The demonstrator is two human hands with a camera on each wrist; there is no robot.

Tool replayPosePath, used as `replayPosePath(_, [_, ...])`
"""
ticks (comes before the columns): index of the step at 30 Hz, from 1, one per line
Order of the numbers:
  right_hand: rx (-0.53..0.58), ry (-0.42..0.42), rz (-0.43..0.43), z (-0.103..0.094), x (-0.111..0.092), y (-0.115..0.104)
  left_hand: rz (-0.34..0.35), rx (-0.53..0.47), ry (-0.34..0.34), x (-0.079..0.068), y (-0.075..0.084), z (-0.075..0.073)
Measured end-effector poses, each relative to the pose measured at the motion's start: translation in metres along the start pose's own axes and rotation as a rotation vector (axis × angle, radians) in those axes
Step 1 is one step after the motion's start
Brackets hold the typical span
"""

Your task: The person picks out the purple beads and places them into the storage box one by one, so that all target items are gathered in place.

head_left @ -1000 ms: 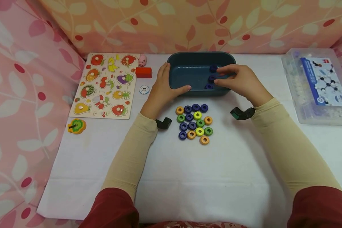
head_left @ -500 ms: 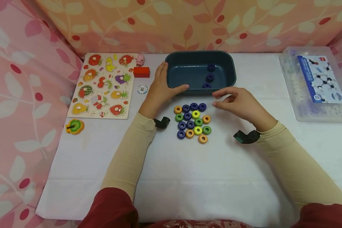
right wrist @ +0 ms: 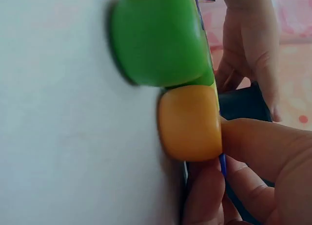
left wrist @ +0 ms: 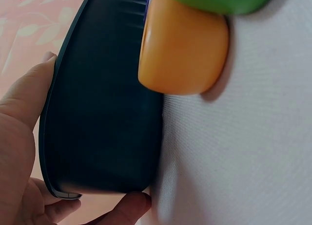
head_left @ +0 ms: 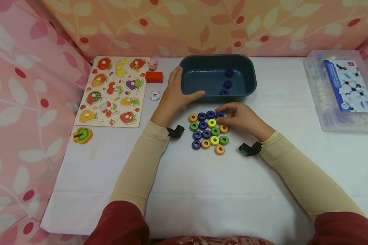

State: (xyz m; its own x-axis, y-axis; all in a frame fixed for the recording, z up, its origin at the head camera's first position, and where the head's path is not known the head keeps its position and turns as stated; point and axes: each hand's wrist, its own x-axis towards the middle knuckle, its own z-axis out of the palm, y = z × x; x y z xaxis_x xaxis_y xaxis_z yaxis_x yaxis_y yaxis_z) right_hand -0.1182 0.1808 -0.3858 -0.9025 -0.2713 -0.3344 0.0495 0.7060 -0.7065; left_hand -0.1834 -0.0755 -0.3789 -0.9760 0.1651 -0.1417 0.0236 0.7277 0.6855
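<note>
A dark teal plastic tub (head_left: 199, 80) stands at the back of the table with 3 dark blue rings (head_left: 228, 83) inside, toward its right end. My left hand (head_left: 175, 93) grips the tub's left end, thumb along the front rim and fingers round the side. In front of the tub lies a cluster of blue, green, yellow and orange rings (head_left: 206, 134). At the cluster's back right corner, my right hand (head_left: 243, 117) pinches a dark blue ring (head_left: 219, 115) between thumb and finger. An orange ring (right wrist: 190, 122) partly hides that pinch in the right wrist view.
A wooden fruit puzzle board (head_left: 113, 92) lies at the left, with a red block (head_left: 154, 77), a pink pig figure (head_left: 152, 64) and a round token (head_left: 154, 95) beside it. A tree-shaped piece (head_left: 82, 135) lies nearer. A clear plastic case (head_left: 328, 119) occupies the right.
My right hand has come out of the tub, leaving a blue ring there, and moved forward-left to the cluster, onto another blue ring. The left hand stays on the tub.
</note>
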Motion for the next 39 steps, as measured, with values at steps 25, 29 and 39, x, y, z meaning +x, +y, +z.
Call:
replayPosePath(25, [0.061,0.254,0.242,-0.133,0.007,0.045,-0.024,-0.011,0.000,-0.001,-0.006,0.000])
replayPosePath(29, [0.163,0.209,0.168,-0.129,0.040,-0.005,-0.038,-0.006,0.006,-0.002,-0.008,-0.001])
replayPosePath(39, [-0.008,0.046,0.097,-0.081,0.088,-0.071,-0.019,-0.015,-0.019,0.000,-0.001,0.000])
